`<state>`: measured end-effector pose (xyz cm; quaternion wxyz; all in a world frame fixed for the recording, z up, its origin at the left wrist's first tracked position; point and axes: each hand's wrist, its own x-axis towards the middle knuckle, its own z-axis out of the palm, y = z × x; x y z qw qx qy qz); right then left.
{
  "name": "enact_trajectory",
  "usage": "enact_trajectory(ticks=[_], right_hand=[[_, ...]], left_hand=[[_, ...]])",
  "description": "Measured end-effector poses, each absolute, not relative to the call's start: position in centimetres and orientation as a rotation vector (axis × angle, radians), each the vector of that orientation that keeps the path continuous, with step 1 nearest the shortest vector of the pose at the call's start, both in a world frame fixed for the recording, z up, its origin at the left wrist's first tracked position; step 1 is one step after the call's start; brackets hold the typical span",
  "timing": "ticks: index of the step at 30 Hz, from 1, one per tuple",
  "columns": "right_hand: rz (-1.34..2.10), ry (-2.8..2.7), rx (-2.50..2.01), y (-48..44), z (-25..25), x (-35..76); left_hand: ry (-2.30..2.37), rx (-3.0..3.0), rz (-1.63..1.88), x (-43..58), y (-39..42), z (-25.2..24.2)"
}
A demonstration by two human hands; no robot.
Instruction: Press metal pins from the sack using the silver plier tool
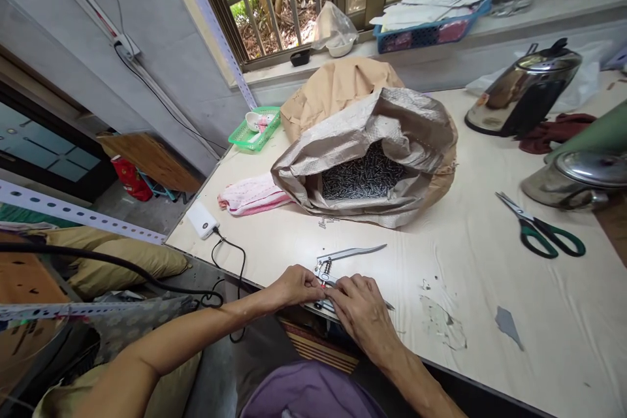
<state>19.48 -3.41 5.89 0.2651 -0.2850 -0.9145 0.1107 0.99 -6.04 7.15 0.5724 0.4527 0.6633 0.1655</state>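
Observation:
At the table's near edge lies a metal hand tool point(353, 252) like spring-loaded pliers, its long handles spread and a coil spring between them. My left hand point(296, 286) is at its left end, thumb and fingers pinched by a tiny red piece. My right hand point(361, 307) bends over the middle of the tool, fingers closed and tips close to those of the left. What the fingertips hold is hidden. Behind the tool, an open woven sack point(313, 153) holds a heap of small dark metal pieces point(362, 176). A few similar pieces point(323, 221) lie before it.
Green-handled scissors point(543, 225) lie right, near a steel kettle point(524, 85) and a lidded metal pot point(568, 176). Left are a white power bank point(203, 219) with a black cable, a pink-striped cloth point(257, 194) and a green basket point(240, 137). A grey scrap point(508, 325) lies front right.

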Motion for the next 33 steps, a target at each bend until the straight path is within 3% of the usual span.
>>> enact_trajectory(ticks=[12, 33], right_hand=[[0.253, -2.504, -0.866, -2.0, 6.1, 21.9], [0.206, -2.613, -0.889, -0.7, 5.1, 23.4]], left_hand=[[1.672, 0.906, 0.298, 1.8, -5.6, 9.6], [1.659, 0.815, 0.209, 1.9, -5.7, 9.1]])
